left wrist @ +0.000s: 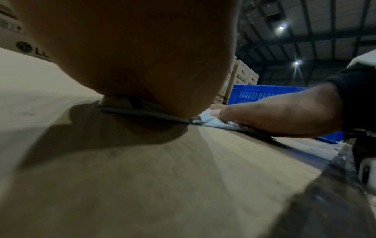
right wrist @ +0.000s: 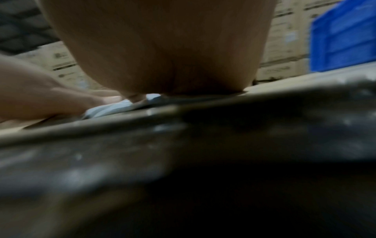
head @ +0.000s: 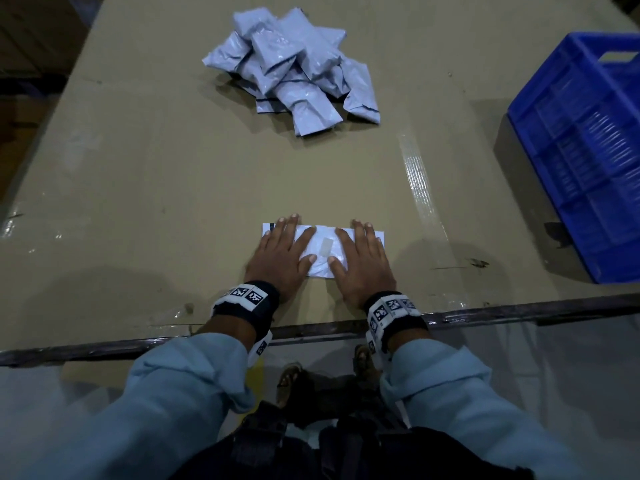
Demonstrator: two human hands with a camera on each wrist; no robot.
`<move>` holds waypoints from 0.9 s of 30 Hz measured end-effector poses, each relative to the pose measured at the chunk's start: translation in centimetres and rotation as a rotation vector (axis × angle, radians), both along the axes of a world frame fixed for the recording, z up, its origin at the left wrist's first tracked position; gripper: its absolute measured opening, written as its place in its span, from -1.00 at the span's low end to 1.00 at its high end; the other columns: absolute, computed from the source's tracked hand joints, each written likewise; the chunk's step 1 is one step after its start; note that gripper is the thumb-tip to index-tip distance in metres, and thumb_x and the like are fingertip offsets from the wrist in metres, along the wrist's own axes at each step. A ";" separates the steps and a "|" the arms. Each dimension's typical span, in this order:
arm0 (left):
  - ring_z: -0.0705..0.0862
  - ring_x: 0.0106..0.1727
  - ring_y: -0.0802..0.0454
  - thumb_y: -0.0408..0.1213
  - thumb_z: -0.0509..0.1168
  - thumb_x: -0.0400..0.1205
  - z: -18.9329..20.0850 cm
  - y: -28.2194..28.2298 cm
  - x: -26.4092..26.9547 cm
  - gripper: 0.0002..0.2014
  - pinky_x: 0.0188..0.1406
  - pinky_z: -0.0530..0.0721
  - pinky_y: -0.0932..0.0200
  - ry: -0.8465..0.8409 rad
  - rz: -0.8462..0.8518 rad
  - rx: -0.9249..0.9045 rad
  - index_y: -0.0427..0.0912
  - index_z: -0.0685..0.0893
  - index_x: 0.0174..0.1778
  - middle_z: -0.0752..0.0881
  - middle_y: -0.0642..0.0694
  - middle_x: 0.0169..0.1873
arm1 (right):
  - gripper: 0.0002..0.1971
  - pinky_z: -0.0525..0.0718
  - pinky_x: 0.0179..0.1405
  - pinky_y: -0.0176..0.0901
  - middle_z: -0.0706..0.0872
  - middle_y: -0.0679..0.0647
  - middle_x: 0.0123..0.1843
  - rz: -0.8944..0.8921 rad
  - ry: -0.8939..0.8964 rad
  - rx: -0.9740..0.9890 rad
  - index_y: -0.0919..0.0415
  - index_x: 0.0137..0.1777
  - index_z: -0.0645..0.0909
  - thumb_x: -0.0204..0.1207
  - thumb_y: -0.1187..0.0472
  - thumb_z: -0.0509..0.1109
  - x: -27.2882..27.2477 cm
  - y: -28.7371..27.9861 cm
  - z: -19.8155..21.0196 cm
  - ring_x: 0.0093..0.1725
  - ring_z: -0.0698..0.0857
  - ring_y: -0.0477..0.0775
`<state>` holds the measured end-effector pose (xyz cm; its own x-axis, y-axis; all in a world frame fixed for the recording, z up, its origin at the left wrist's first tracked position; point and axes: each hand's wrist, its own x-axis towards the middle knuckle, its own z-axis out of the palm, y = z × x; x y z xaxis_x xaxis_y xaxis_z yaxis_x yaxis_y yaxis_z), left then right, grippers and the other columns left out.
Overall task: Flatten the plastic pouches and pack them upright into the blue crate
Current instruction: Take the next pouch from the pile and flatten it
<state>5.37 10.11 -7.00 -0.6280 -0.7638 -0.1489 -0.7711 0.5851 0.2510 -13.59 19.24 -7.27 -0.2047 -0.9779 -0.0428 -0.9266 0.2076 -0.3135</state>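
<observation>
A pale grey plastic pouch point(head: 322, 249) lies flat on the cardboard-covered table point(head: 156, 188) near its front edge. My left hand point(head: 278, 252) presses on the pouch's left half with straight fingers. My right hand point(head: 360, 259) presses on its right half the same way. Both palms lie flat, thumbs pointing inward. In the left wrist view the pouch point(left wrist: 211, 120) shows as a thin sheet under both hands. In the right wrist view the pouch point(right wrist: 114, 107) peeks out under the palm. A pile of puffy grey pouches point(head: 294, 71) sits further back. The blue crate point(head: 585, 150) stands at the right.
A strip of clear tape point(head: 419, 181) runs down the cardboard right of the hands. The table's dark metal front edge point(head: 519, 311) is just behind my wrists. Stacked cardboard boxes point(left wrist: 244, 75) stand beyond the crate.
</observation>
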 end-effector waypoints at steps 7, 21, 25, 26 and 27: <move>-0.16 0.81 -0.13 0.52 -0.40 0.50 0.6 -0.2 0.9 -0.01 0.76 -0.08 -0.22 -0.076 0.093 0.042 0.05 -0.11 0.82 -0.21 -0.04 0.81 | -0.21 0.02 0.75 0.24 -0.04 0.19 0.84 -0.104 0.046 0.046 0.05 0.80 0.06 0.67 -0.38 -0.17 -1.8 0.3 -0.1 0.81 -0.09 0.25; 0.05 0.78 -0.26 0.22 -0.24 0.76 0.3 -0.5 0.4 -0.29 0.71 0.14 -0.27 -0.112 -0.156 -0.078 -0.01 -0.09 0.82 -0.07 -0.28 0.80 | -0.26 0.06 0.74 0.31 -0.04 0.28 0.83 0.028 0.182 0.127 0.05 0.83 -0.09 0.75 -0.23 -0.01 2.6 0.2 0.4 0.80 -0.05 0.37; -0.01 0.79 -0.23 0.41 -0.45 0.57 0.6 -0.9 1.1 -0.14 0.70 0.12 -0.29 -0.162 -0.125 -0.055 0.14 -0.18 0.81 -0.13 -0.20 0.81 | -0.23 -0.15 0.77 0.26 -0.22 0.15 0.84 0.019 0.161 0.167 -0.05 0.82 -0.23 0.72 -0.33 -0.11 1.8 0.2 0.7 0.81 -0.22 0.23; -0.04 0.79 -0.22 0.45 -0.47 0.53 0.6 -0.9 1.4 -0.13 0.68 0.13 -0.32 -0.174 -0.102 -0.052 0.19 -0.20 0.80 -0.16 -0.18 0.81 | -0.22 -0.20 0.76 0.24 -0.27 0.13 0.83 0.013 0.124 0.193 -0.06 0.81 -0.25 0.71 -0.35 -0.09 1.5 0.1 0.7 0.80 -0.27 0.21; -0.08 0.80 -0.21 0.49 -0.47 0.51 0.8 -0.8 1.7 -0.12 0.67 0.11 -0.34 -0.185 -0.074 -0.037 0.25 -0.23 0.78 -0.19 -0.16 0.80 | -0.21 -0.23 0.76 0.23 -0.32 0.11 0.83 0.008 0.084 0.233 -0.09 0.81 -0.27 0.71 -0.37 -0.06 1.0 0.1 0.7 0.79 -0.31 0.20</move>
